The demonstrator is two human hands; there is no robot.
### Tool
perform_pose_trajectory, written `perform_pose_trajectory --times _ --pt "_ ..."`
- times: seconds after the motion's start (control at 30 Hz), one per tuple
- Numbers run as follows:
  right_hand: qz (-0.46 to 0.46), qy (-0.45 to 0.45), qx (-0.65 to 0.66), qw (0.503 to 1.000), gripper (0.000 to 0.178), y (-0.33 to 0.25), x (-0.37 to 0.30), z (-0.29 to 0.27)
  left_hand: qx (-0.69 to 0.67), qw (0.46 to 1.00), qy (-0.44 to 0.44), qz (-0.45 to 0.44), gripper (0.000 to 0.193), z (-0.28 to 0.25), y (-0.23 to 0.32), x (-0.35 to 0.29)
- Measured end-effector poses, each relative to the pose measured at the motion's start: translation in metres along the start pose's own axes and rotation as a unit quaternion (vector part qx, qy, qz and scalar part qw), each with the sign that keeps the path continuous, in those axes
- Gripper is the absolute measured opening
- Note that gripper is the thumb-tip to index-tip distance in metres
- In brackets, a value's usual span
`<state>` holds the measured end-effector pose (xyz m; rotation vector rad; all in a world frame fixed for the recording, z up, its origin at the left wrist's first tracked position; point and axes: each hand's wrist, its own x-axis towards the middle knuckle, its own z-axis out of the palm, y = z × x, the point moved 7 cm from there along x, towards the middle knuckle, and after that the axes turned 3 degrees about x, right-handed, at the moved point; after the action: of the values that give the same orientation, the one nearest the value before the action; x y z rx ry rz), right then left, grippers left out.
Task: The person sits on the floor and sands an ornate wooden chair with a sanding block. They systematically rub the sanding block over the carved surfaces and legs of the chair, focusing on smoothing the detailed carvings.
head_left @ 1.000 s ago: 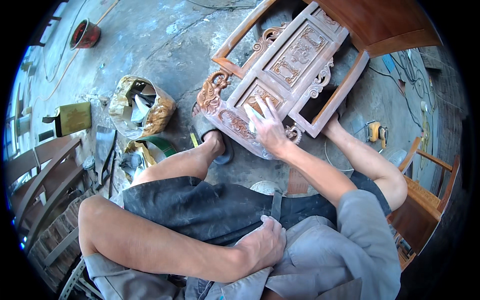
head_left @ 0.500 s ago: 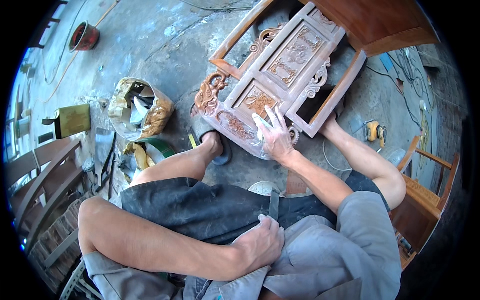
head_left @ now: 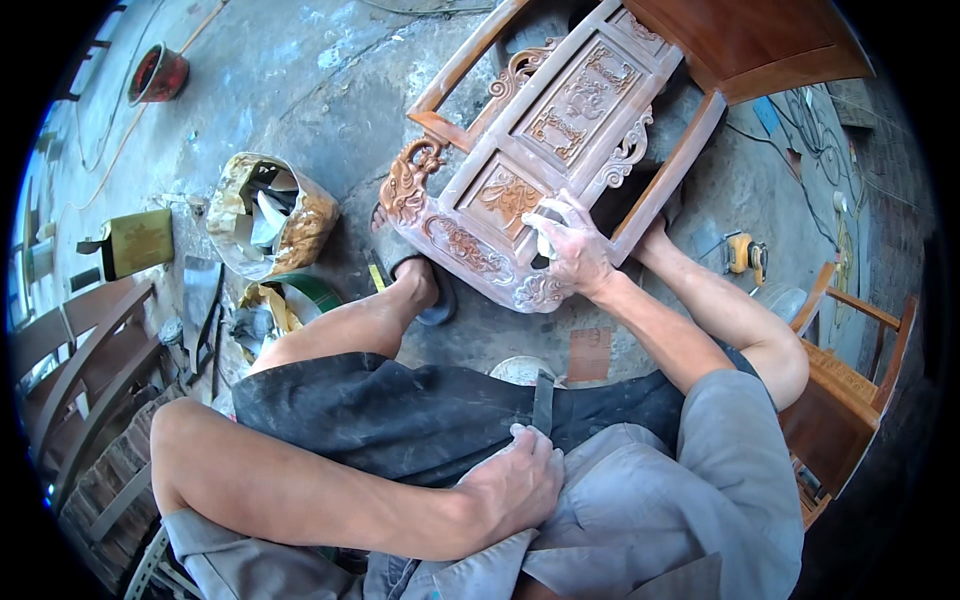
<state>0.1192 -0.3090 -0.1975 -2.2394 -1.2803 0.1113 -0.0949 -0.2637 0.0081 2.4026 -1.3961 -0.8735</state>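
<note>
The right hand [head_left: 575, 248] bent spread fingers over the carved furniture [head_left: 545, 130], any grip impossible to tell, while the left hand [head_left: 515, 482] gripped a dark strip [head_left: 543, 402].

The carved wooden frame [head_left: 583, 105] looks matt and powdery; the brown panel [head_left: 775, 45] is glossy wood; the shorts [head_left: 390, 410], matt cloth.

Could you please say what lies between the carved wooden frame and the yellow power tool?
In the head view, the person's right shin and concrete floor.
</note>
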Motion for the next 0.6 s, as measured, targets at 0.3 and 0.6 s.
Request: perform_pose_trajectory --times 0.3,0.6 --pt "-0.054 -0.044 0.032 0.997 0.051 0.003 -0.006 0.022 0.005 1.000 -0.003 0.005 0.047 -0.003 0.001 0.001" --pt "-0.022 -0.045 0.019 0.999 0.044 -0.010 -0.002 0.014 0.001 1.000 -0.013 0.013 0.048 -0.003 0.000 0.000"
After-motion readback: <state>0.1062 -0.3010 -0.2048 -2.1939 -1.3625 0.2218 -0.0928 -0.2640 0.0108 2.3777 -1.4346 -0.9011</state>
